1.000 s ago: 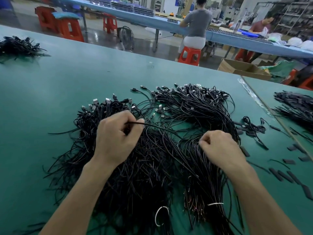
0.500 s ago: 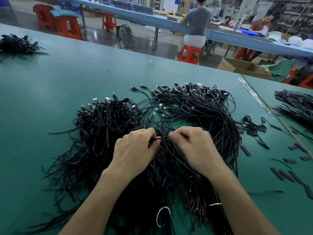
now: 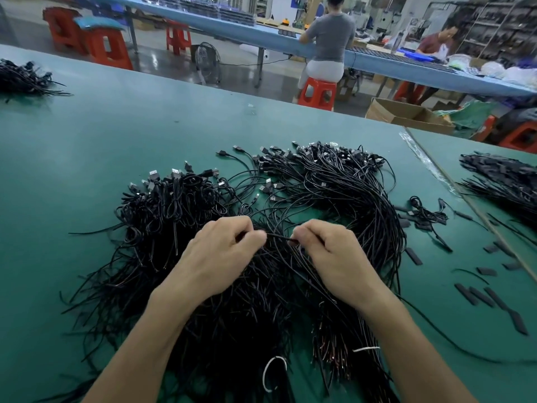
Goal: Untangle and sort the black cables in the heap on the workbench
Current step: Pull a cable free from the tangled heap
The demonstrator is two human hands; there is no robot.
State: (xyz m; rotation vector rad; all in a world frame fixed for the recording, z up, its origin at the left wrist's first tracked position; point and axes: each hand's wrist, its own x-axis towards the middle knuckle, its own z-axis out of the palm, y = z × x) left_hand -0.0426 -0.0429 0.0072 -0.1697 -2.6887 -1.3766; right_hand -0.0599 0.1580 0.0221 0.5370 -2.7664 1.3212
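My left grip and right grip sit close together over the middle of the heap of black cables, which sprawls across the green desk right in front of me. Both are closed in a pinch on one short stretch of cable, drawn straight between them with my fingers curled round it on each side. The heap's USB plugs point to the far side, and the loose ends fan out toward me under my forearms. A white tie lies among the near strands. Short black sleeve pieces are scattered on the desk to the right of the heap. A small separate bundle lies well apart at the far left, and another cable pile lies on the neighbouring surface to the right. Beyond the desk, a person in a grey top sits on a red stool.
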